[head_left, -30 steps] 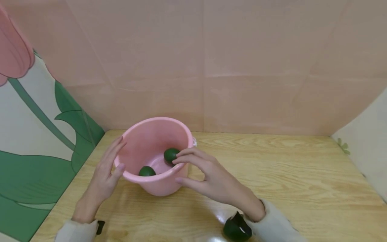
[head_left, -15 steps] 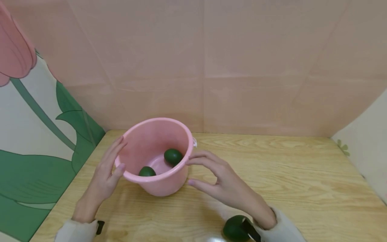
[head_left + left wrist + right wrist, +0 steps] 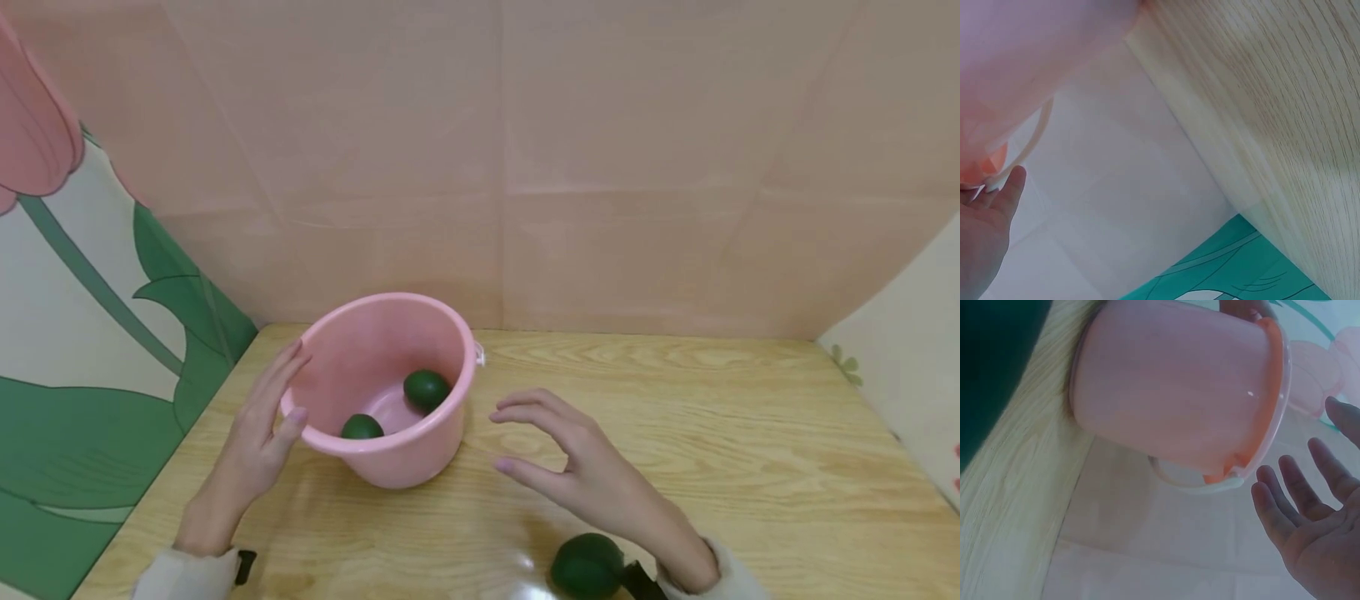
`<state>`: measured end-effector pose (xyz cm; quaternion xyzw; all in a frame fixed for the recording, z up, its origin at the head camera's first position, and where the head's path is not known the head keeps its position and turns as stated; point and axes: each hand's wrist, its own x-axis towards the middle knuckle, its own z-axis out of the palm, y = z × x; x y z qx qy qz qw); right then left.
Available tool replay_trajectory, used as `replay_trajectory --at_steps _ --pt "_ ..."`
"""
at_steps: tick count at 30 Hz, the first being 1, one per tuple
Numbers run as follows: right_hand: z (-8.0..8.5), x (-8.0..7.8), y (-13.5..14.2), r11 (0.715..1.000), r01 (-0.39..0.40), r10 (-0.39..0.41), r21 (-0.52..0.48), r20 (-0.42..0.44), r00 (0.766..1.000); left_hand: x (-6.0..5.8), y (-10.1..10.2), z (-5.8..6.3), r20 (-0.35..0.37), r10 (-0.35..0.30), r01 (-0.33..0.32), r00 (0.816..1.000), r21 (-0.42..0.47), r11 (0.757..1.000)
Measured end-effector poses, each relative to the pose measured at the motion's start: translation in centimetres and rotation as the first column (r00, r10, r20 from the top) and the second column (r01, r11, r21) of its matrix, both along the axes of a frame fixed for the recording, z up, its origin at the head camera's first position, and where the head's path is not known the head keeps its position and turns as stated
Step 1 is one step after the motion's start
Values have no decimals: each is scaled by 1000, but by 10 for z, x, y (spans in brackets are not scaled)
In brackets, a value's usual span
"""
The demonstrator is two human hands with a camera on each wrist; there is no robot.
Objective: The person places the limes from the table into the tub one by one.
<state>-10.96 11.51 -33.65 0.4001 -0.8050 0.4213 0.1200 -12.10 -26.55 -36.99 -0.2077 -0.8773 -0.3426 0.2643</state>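
A pink bucket (image 3: 420, 454) stands on the wooden table with two dark green avocados inside, one at the right (image 3: 426, 390) and one at the front (image 3: 362, 427). My left hand (image 3: 251, 446) rests against the bucket's left rim, fingers extended along it and thumb at the front edge. Right of the bucket, my right hand (image 3: 577, 454) hovers with fingers spread and loosely bent, holding nothing. Below that wrist a third avocado (image 3: 587, 567) lies on the table, partly covered by a dark wrist strap. It looms as a dark green shape (image 3: 991, 369) in the right wrist view.
The bucket's white handle (image 3: 1194, 486) hangs at its far side in the right wrist view. A pinkish-beige backdrop (image 3: 637, 208) rises behind the wooden table (image 3: 750, 433). On the left stands a panel with a printed flower (image 3: 82, 433).
My right hand has drawn back from over the bucket's right rim, moving right and slightly down. My left hand and the bucket stay nearly in place.
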Motion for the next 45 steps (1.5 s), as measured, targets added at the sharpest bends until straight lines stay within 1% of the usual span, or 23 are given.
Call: replay_trajectory --at_steps 12,19,27,35,39,41,43,45 --pt "-5 8 18 997 66 -67 27 44 997 -2 -3 -3 2 -10 10 1000 -2 1000" --pt "-9 12 22 996 72 -74 43 49 996 -1 -3 -3 -2 -15 15 1000 13 1000" --pt "-19 19 31 991 102 -113 91 121 986 -1 -2 -3 -8 -19 19 1000 15 1000" --pt "-36 24 41 993 70 -82 98 120 989 -2 -1 -2 -10 -23 23 1000 13 1000" --pt "-42 27 46 991 82 -95 106 128 987 -2 -1 -2 -6 -20 20 1000 13 1000" --pt "-44 28 48 991 81 -93 107 115 989 -2 -1 -2 -2 -18 18 1000 15 1000" --pt "-46 29 51 989 83 -100 122 140 985 -2 -1 -2 3 -16 16 1000 17 1000" --pt "-47 30 55 987 70 -97 145 185 978 -2 -1 -2 3 -17 16 1000 17 1000"
